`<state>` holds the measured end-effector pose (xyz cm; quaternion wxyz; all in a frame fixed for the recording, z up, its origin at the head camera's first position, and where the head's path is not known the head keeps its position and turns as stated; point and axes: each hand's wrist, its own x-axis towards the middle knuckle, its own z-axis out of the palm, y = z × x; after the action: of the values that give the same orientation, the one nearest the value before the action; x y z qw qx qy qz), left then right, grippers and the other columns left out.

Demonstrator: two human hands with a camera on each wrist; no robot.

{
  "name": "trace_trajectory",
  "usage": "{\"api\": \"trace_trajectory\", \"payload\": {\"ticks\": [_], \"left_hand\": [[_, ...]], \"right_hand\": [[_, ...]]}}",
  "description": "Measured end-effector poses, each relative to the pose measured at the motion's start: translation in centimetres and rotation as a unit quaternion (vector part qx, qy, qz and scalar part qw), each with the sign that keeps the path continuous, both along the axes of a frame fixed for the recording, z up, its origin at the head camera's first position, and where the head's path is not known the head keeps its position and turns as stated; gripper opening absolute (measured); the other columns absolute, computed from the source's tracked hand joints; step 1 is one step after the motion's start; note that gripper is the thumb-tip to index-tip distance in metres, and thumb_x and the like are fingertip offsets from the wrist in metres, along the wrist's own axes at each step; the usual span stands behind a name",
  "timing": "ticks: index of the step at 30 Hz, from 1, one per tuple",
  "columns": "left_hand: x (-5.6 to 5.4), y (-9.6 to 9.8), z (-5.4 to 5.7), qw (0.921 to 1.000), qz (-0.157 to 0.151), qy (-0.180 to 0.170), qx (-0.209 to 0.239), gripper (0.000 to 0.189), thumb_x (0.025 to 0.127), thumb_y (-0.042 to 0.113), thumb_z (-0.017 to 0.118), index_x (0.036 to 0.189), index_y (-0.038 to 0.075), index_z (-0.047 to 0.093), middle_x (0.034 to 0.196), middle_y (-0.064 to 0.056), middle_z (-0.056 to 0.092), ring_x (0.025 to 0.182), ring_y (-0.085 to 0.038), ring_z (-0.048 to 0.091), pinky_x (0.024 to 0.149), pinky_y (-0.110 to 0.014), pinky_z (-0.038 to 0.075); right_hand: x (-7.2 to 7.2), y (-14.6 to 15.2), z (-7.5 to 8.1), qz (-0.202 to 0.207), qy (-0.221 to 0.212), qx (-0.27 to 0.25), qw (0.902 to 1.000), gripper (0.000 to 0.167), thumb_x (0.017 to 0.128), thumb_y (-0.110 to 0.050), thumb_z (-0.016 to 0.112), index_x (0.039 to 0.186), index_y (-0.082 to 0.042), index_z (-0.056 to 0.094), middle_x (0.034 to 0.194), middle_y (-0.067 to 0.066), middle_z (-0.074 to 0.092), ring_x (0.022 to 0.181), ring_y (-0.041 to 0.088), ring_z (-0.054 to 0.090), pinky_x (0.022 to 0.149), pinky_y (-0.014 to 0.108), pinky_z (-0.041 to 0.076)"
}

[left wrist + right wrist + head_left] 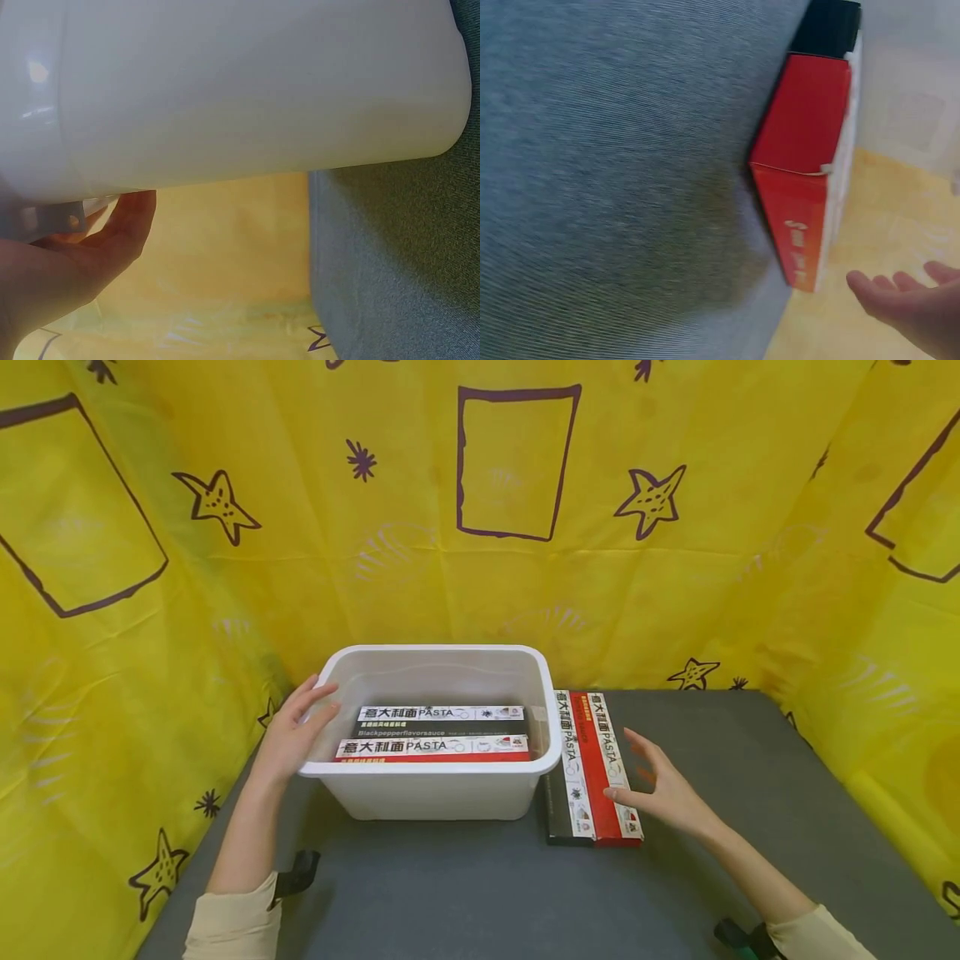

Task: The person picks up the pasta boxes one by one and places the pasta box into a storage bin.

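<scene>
At the bin's left side, my left hand (294, 727) has its relaxed fingers reaching over the rim of the white plastic bin (427, 793). In the left wrist view the same hand (97, 255) shows beside the bin's lip, partly hidden by it. Inside the bin lie a black pasta box (442, 722) and a red pasta box (435, 747). To its right, another black pasta box (564, 793) and red pasta box (592, 760) lie side by side. My right hand (667, 789) hovers at the red one's right edge, thumb and fingers spread, holding nothing.
The bin and boxes rest on a dark grey tabletop (420, 893). A yellow curtain (405, 577) with drawn stars and frames encloses the back and both sides of the table.
</scene>
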<state>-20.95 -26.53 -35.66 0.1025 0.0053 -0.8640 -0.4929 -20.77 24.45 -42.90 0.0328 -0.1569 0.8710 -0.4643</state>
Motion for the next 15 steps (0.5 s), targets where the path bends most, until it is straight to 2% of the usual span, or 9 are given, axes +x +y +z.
{"api": "trace_trajectory", "payload": {"ticks": [4,9,15], "left_hand": [[0.1,0.1,0.0,1.0,-0.002,0.001,0.003,0.056,0.099,0.036,0.054,0.141,0.0,0.048,0.161,-0.011,0.018,0.145,-0.041,0.014,0.108,-0.07,0.009],[0.1,0.1,-0.1,1.0,-0.003,0.002,0.005,0.056,0.099,0.036,0.054,0.142,0.0,0.048,0.161,-0.011,0.018,0.145,-0.041,0.013,0.108,-0.07,0.009],[0.1,0.0,-0.1,1.0,-0.002,-0.001,0.002,0.056,0.099,0.036,0.053,0.143,0.002,0.047,0.161,-0.01,0.018,0.145,-0.041,0.013,0.107,-0.071,0.009]], "right_hand": [[0.4,0.3,-1.1,-0.008,-0.013,0.019,0.9997,0.1,0.081,-0.035,0.078,0.155,-0.009,0.016,0.155,0.022,0.019,0.137,0.047,0.025,0.102,0.065,0.033],[0.9,0.4,-2.5,-0.012,-0.002,0.056,0.9983,0.107,0.076,-0.039,0.081,0.154,-0.006,0.016,0.152,0.026,0.023,0.127,0.046,0.037,0.095,0.061,0.042],[1.5,0.2,-4.0,-0.021,-0.008,0.066,0.9976,0.115,0.071,-0.043,0.083,0.153,-0.001,0.015,0.15,0.026,0.024,0.129,0.041,0.032,0.098,0.063,0.037]]}}
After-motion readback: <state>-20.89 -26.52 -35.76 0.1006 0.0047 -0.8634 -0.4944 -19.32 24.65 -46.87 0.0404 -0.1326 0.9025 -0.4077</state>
